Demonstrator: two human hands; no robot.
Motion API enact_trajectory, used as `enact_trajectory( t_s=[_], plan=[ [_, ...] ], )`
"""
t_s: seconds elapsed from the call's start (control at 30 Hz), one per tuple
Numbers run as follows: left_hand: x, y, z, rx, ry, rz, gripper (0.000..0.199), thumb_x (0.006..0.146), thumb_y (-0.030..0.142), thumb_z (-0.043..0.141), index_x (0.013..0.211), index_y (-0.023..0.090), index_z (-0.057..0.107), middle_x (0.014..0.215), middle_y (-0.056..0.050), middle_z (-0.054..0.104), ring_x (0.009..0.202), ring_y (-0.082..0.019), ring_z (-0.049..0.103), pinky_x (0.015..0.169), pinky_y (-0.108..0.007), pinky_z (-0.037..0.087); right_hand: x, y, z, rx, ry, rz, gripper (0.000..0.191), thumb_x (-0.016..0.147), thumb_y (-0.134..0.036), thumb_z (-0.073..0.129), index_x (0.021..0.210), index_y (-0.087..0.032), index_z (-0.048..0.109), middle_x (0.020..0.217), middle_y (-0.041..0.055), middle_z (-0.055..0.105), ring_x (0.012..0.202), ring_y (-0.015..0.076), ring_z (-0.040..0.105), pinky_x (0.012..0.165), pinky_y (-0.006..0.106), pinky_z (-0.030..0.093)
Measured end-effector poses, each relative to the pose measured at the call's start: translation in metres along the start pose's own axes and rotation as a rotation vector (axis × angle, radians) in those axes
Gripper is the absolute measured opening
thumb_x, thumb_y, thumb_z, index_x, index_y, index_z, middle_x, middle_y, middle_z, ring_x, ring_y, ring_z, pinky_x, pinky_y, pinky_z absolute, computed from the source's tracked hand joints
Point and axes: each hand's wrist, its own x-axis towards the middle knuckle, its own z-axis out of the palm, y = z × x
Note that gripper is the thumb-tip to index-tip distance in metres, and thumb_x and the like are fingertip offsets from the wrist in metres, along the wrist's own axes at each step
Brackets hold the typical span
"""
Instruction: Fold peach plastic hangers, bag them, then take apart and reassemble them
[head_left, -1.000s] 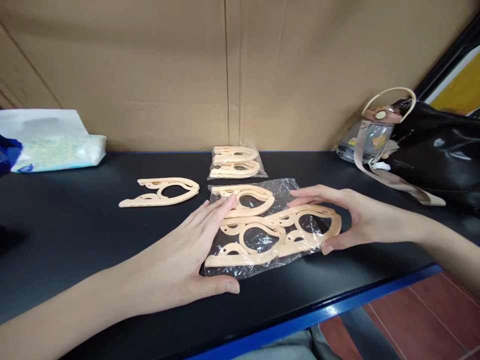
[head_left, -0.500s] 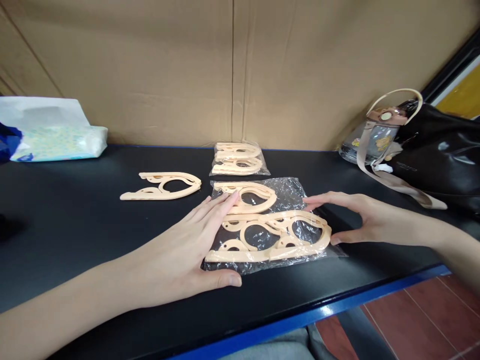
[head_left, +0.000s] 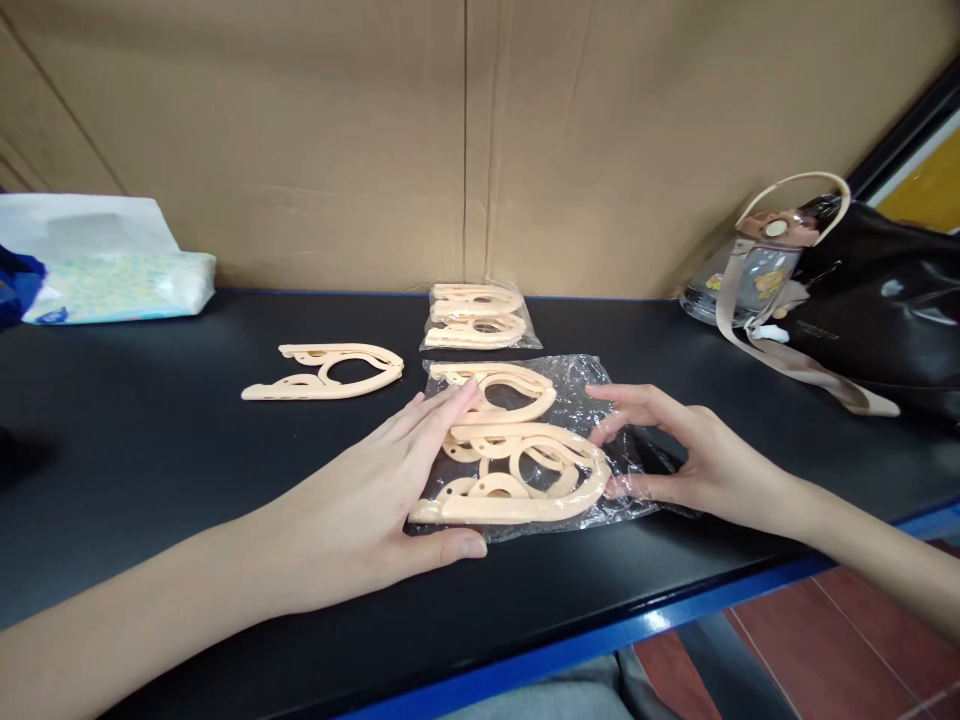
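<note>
Two cream-coloured folding hangers, a far one point(head_left: 536, 405) and a near one point(head_left: 495, 512), lie with a clear plastic bag point(head_left: 581, 378) on the black table. Another hanger shape overlaps beneath the near one. My left hand point(head_left: 360, 500) rests flat across the bag's left side, fingers stretched out over the hangers' left ends. At the right, my right hand point(head_left: 675, 450) has its fingers apart, thumb against the near hanger's rounded end and fingertips on the bag. Further left a loose folding hanger point(head_left: 382, 378) lies flat. Behind sits another bagged pair of hangers point(head_left: 480, 332).
A tissue pack point(head_left: 127, 285) stands at the back left. On the right are a clear water bottle point(head_left: 765, 265) with a beige strap point(head_left: 795, 365) and a black bag point(head_left: 892, 300). Cardboard point(head_left: 337, 150) stands behind the table, whose front edge point(head_left: 600, 640) is blue.
My right hand has moved left, and the near hanger's rounded end has slid left with it, overlapping the other hanger shape more. My left hand has stayed in place.
</note>
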Motion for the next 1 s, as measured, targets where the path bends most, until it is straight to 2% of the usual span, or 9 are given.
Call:
enact_trajectory(
  t_s=[0.1,0.33,0.53,0.67,0.83,1.0],
  plan=[
    [0.001,0.001,-0.001,-0.026,0.002,-0.028,0.095,0.088,0.057,0.06,0.159,0.028,0.005,0.164,-0.007,0.026,0.148,-0.03,0.027,0.119,-0.048,0.031,0.002,-0.002,0.003,0.044,-0.001,0.008,0.067,0.084,-0.044,0.072,0.142,-0.029,0.043,0.106,0.004,0.075,0.103,0.0229,0.07,0.097,0.039,0.051],
    [0.003,0.001,-0.003,-0.099,-0.014,-0.051,0.097,0.087,0.056,0.062,0.158,0.032,0.001,0.16,-0.005,0.034,0.147,-0.029,0.031,0.117,-0.048,0.034,0.013,-0.005,0.006,0.19,-0.065,0.002,0.057,0.087,-0.037,0.069,0.139,-0.028,0.047,0.101,0.0026,0.077,0.094,0.0201,0.072,0.092,0.035,0.054],
    [0.007,-0.002,-0.002,-0.171,-0.018,-0.1,0.105,0.081,0.06,0.068,0.157,0.035,0.001,0.156,-0.006,0.042,0.142,-0.03,0.04,0.113,-0.045,0.039,0.022,-0.002,0.008,0.229,-0.099,-0.095,0.062,0.084,-0.035,0.073,0.14,-0.027,0.046,0.095,-0.0004,0.074,0.092,0.0178,0.072,0.091,0.034,0.054],
    [0.007,-0.002,-0.001,-0.159,-0.007,-0.113,0.107,0.078,0.059,0.07,0.157,0.034,0.003,0.155,-0.006,0.043,0.142,-0.031,0.04,0.113,-0.047,0.038,0.025,0.0,0.011,0.249,-0.087,-0.119,0.066,0.081,-0.035,0.076,0.139,-0.027,0.045,0.096,-0.0008,0.073,0.093,0.0179,0.071,0.095,0.036,0.052],
    [0.008,-0.002,-0.001,-0.17,-0.025,-0.126,0.105,0.079,0.055,0.07,0.157,0.035,0.002,0.156,-0.005,0.041,0.143,-0.029,0.039,0.114,-0.046,0.037,0.027,0.002,0.014,0.252,-0.074,-0.129,0.066,0.08,-0.037,0.077,0.137,-0.026,0.046,0.093,-0.0002,0.072,0.09,0.0179,0.07,0.093,0.037,0.052],
    [0.011,-0.005,-0.006,-0.156,-0.043,-0.105,0.104,0.08,0.051,0.071,0.157,0.033,0.005,0.154,-0.006,0.044,0.139,-0.03,0.044,0.113,-0.046,0.039,0.027,0.007,0.016,0.226,-0.046,-0.165,0.069,0.078,-0.039,0.078,0.138,-0.026,0.046,0.095,0.0005,0.07,0.089,0.0185,0.069,0.089,0.037,0.053]
  ],
)
